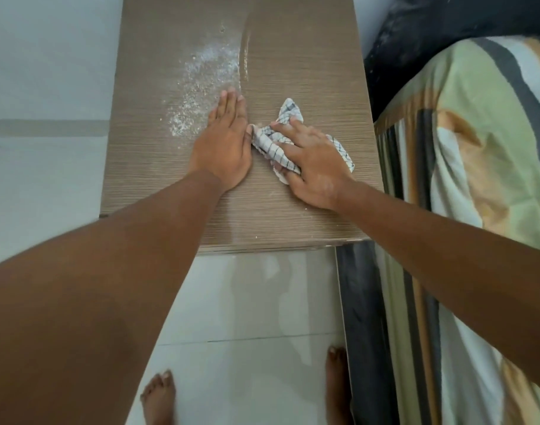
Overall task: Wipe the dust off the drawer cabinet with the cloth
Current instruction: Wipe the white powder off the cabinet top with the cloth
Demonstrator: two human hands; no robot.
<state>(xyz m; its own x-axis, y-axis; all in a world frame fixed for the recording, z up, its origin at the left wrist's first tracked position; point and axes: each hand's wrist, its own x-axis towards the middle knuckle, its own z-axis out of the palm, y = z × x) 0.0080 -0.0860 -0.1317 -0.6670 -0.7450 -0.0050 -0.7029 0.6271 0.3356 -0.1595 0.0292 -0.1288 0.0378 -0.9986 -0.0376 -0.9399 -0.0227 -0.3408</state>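
The cloth (270, 145) is bunched on the drawer cabinet (308, 56) top, under the right hand (311, 167). It is grasped with fingers spread over it and the thumb tucked into a fold. Its long axis runs crosswise, and one corner points to the far edge. The left hand (224, 142) is laid flat, fingers straight, touching the cloth's end. The fabric is white with dark checks. White powdery dust (198, 78) is scattered over the wood-grain laminate.

A home bedroom: striped bedding (465, 179) beside a bedside cabinet (293, 72) (tiled floor (247, 302)).
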